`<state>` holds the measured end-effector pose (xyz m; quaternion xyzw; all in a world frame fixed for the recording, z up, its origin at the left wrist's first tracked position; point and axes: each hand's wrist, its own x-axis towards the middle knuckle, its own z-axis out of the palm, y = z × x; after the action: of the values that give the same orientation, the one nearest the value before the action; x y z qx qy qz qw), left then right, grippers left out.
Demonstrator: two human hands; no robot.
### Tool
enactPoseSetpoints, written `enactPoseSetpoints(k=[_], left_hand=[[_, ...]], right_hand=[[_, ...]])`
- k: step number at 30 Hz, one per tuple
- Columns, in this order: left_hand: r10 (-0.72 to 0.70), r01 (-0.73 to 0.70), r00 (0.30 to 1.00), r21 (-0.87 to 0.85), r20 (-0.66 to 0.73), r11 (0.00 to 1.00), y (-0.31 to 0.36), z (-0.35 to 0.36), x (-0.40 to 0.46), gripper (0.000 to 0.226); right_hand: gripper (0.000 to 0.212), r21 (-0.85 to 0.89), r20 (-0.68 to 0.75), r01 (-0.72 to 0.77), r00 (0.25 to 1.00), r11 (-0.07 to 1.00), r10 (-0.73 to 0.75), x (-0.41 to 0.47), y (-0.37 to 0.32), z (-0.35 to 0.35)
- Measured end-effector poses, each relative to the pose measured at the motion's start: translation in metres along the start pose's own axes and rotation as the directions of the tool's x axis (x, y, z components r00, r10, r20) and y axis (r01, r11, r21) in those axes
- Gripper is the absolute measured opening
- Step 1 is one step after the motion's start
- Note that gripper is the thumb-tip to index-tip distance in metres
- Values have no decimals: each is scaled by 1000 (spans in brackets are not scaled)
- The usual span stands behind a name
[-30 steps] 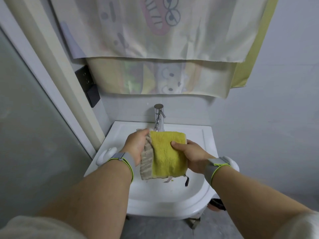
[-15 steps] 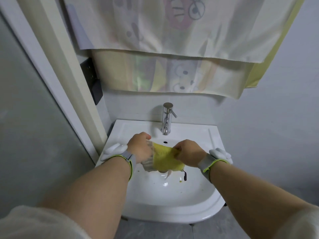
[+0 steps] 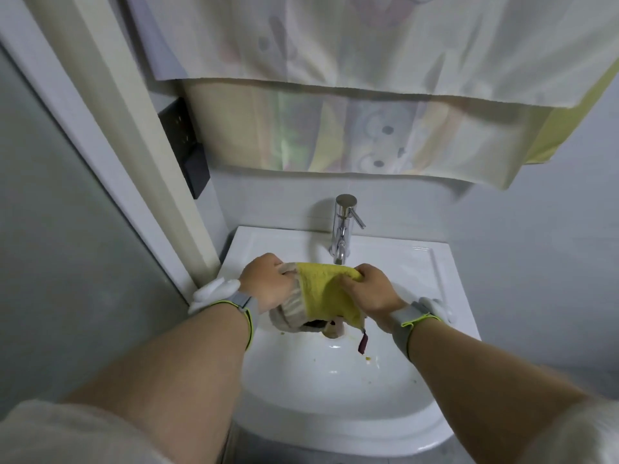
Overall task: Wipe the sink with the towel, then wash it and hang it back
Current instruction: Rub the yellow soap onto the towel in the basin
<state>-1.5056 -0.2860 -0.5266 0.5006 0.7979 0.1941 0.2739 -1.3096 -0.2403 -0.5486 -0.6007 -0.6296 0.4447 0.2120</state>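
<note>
Both hands, left hand [image 3: 268, 284] & right hand [image 3: 370, 291], grip the yellow towel [image 3: 326, 293] over the sink [image 3: 335, 413] under the tap [image 3: 341, 229], no water seen; specks in basin, so prob wash & hang still left

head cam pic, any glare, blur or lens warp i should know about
Head view: wide-angle warp bows the door frame and stretches the forearms. Small glare spots sit on the wet sink basin and the chrome faucet. The lower right corner is smeared. Light is dim and flat; the towel and both hands stay fairly sharp.
</note>
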Motion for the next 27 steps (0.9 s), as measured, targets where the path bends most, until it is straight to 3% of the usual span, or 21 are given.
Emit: enactPoseSetpoints(k=[4, 9, 13, 16, 20, 24, 27], left_hand=[[-114, 110, 993, -104, -30, 988, -6, 8, 8, 21], [-135, 132, 990, -99, -31, 986, -18, 23, 15, 23], [-226, 230, 972, -63, 64, 971, -34, 39, 22, 22], [-303, 318, 939, -76, 163, 945, -49, 47, 29, 35], [-361, 388, 890, -50, 278, 920, -70, 53, 37, 42], [-260, 181, 924, 278, 280, 943, -89, 58, 50, 46], [-169, 65, 938, 322, 304, 944, -97, 58, 57, 45]], right_hand=[[34, 81, 52, -29, 998, 996, 25, 24, 15, 13], [47, 57, 112, -50, 993, 997, 43, 44, 31, 31], [48, -60, 170, -72, 982, 996, 81, 51, 45, 58], [47, -134, 179, -100, 976, 986, 123, 53, 58, 84], [46, -181, 141, -225, 957, 957, 252, 55, 63, 117], [43, -238, 86, -271, 951, 933, 298, 66, 68, 142], [46, -315, -93, -194, 980, 929, 173, 73, 68, 167]])
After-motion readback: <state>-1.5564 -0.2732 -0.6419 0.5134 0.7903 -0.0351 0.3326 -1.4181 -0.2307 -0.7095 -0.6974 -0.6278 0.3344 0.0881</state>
